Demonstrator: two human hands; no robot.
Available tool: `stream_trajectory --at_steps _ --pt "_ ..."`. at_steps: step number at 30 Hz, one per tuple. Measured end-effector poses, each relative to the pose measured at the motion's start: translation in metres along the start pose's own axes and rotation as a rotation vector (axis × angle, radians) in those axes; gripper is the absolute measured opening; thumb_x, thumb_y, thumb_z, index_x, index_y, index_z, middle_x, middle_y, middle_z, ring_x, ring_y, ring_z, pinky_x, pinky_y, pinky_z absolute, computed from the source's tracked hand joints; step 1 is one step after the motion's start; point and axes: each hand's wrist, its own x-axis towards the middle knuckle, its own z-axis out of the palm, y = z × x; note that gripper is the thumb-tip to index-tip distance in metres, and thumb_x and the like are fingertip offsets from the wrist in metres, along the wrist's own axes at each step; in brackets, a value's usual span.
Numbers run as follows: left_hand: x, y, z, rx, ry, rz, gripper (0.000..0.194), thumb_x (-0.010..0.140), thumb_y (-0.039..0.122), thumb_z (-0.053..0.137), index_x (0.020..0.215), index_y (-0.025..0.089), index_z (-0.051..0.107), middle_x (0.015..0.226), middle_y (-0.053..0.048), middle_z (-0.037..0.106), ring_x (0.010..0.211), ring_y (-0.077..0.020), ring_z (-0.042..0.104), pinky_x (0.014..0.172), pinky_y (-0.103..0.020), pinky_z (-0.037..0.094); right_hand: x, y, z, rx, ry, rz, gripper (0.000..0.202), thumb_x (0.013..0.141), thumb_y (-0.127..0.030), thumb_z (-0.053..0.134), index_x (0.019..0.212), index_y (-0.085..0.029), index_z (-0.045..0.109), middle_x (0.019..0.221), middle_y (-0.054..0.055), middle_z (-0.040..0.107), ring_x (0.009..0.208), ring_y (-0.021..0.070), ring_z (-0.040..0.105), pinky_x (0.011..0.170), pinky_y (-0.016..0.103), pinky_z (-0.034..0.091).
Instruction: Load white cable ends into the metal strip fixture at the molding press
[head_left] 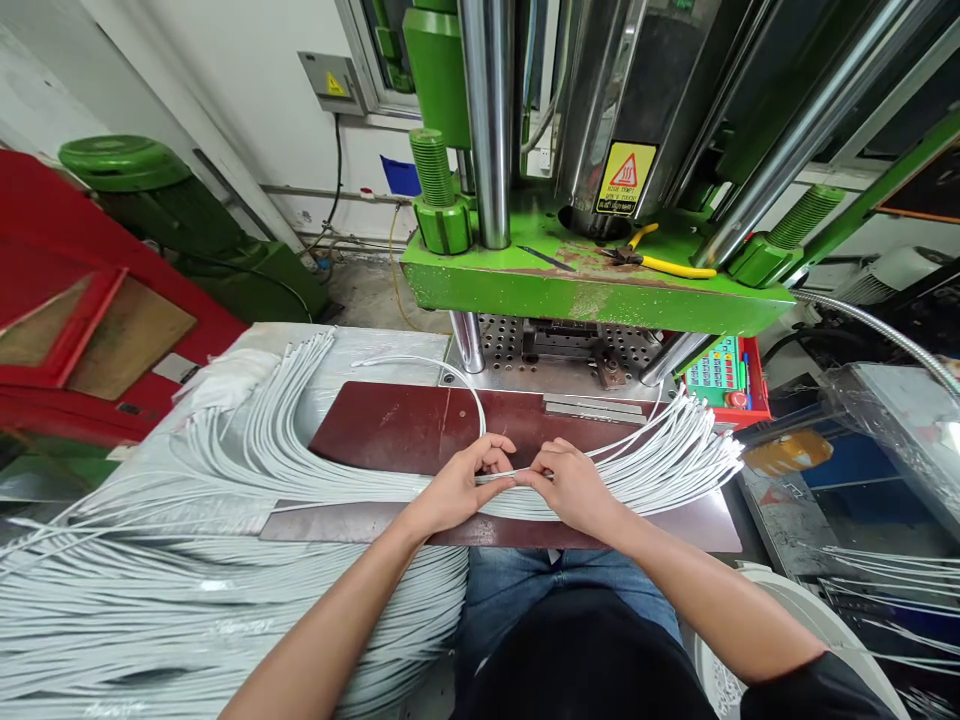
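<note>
Both hands pinch a few white cables between them: left hand and right hand close together, the cables running left-right across the brown plate on the counter.
</note>
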Motion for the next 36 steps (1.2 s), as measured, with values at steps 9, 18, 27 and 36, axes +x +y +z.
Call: stream_trajectory --at_steps 9,18,27,36 --pt "0.0 -0.001 -0.001 0.005 -0.024 0.008 0.029 0.082 0.024 0.058 0.109 0.021 0.046 0.077 0.002 0.057 0.075 -0.0135 0.052 0.072 -0.028 0.042 0.001 0.005 -0.013 0.106 -0.12 -0.007 0.028 0.091 -0.032 0.051 0.071 -0.016 0.064 0.07 0.001 0.06 0.073 0.014 0.053 0.07 0.027 0.038" --pt "0.0 -0.001 -0.002 -0.037 -0.014 -0.019 0.033 0.078 0.028 0.064 0.106 0.019 0.051 0.078 0.001 0.054 0.075 -0.0136 0.05 0.072 -0.028 0.041 -0.014 0.015 -0.047 0.148 0.085 -0.034 0.022 0.093 -0.027 0.047 0.087 -0.018 0.065 0.084 0.004 0.064 0.083 0.0165 0.055 0.077 0.029 0.041" --pt "0.029 0.03 0.017 0.224 0.007 -0.047 0.025 0.078 0.029 0.06 0.101 0.02 0.056 0.065 0.006 0.041 0.063 -0.0115 0.041 0.062 -0.024 0.034 -0.065 -0.002 -0.036 -0.021 -0.064 -0.39 0.029 0.096 -0.028 0.037 0.111 -0.016 0.059 0.101 0.008 0.062 0.098 0.0181 0.053 0.089 0.031 0.041" --pt "0.049 0.085 0.044 -0.005 -0.149 -0.096 0.033 0.084 0.049 0.051 0.093 0.018 0.057 0.058 0.006 0.038 0.049 -0.0084 0.031 0.045 -0.021 0.023 -0.075 0.109 -0.051 -0.247 0.265 0.011 0.037 0.097 -0.037 0.034 0.109 -0.011 0.058 0.094 0.011 0.06 0.089 0.0201 0.054 0.084 0.037 0.043"
